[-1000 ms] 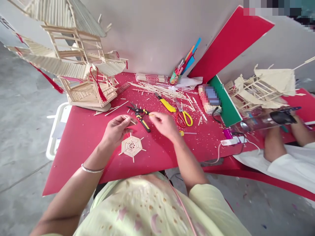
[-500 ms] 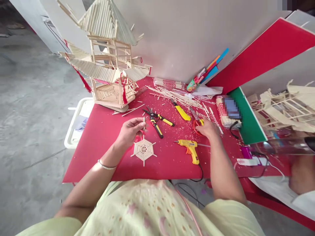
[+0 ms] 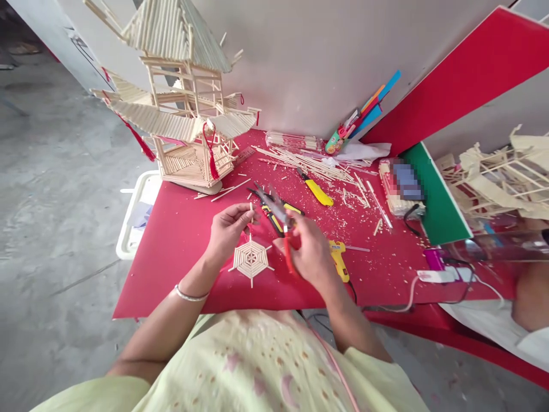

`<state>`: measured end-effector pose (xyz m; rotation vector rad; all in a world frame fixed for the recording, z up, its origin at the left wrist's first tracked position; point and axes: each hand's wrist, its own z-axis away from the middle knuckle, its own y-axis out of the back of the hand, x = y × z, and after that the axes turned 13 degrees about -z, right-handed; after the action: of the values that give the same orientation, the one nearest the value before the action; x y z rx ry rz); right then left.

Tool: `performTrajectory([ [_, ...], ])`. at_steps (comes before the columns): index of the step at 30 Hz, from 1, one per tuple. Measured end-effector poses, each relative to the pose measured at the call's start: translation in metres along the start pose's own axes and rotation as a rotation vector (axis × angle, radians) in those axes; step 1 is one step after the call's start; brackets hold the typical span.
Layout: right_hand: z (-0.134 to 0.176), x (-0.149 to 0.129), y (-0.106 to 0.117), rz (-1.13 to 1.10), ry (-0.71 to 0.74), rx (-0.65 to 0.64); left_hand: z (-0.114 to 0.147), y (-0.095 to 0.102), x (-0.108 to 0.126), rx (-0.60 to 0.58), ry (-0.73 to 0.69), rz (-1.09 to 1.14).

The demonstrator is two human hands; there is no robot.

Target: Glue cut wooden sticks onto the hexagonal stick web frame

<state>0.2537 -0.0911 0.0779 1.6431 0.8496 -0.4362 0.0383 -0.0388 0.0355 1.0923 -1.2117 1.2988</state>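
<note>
Between the thumb and fingers of my left hand [image 3: 231, 228] a short wooden stick [image 3: 251, 212] is pinched upright. Just below it, a hexagonal web of small sticks [image 3: 251, 258] lies flat on the red table [image 3: 171, 257]. My right hand [image 3: 309, 246] grips red-handled scissors [image 3: 286, 237], their blades blurred and pointing up and left. Under the blades lie black-and-yellow pliers [image 3: 268, 214], partly covered. A yellow glue gun [image 3: 338, 260] is partly hidden behind my right wrist.
A stick-built pagoda [image 3: 184, 126] with red tassels stands at the back left. Behind the hands lie a yellow utility knife [image 3: 317, 191] and loose sticks [image 3: 309, 163]. A pen cup [image 3: 334, 142], packed sticks [image 3: 412, 212] and a green board [image 3: 446, 197] stand farther right.
My right hand has picked up the scissors and brought them left, over the pliers. My left hand still pinches the stick in nearly the same place.
</note>
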Motion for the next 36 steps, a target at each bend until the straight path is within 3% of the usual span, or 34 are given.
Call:
performTrajectory([
  [2,-0.001,-0.012,-0.024,0.014,0.029,-0.067,0.003,-0.001,0.001,0.011,-0.053,-0.069],
  [5,-0.008,-0.02,-0.041,0.049,0.016,-0.089,0.006,-0.001,0.004,0.043,-0.129,-0.184],
  [20,-0.012,-0.018,-0.048,0.038,-0.057,-0.154,0.006,-0.006,0.02,0.098,-0.208,-0.516],
  [23,-0.013,-0.018,-0.048,-0.027,-0.068,-0.141,0.005,-0.007,0.02,0.088,-0.167,-0.457],
  [28,-0.012,-0.015,-0.046,-0.237,-0.081,-0.097,0.002,-0.006,0.017,0.036,-0.061,-0.163],
  [32,-0.011,-0.012,-0.043,-0.434,-0.196,-0.052,0.0,-0.004,0.018,0.041,-0.008,0.008],
  [36,-0.016,-0.014,-0.047,-0.615,-0.252,0.013,0.002,-0.009,0.021,-0.032,0.093,0.144],
])
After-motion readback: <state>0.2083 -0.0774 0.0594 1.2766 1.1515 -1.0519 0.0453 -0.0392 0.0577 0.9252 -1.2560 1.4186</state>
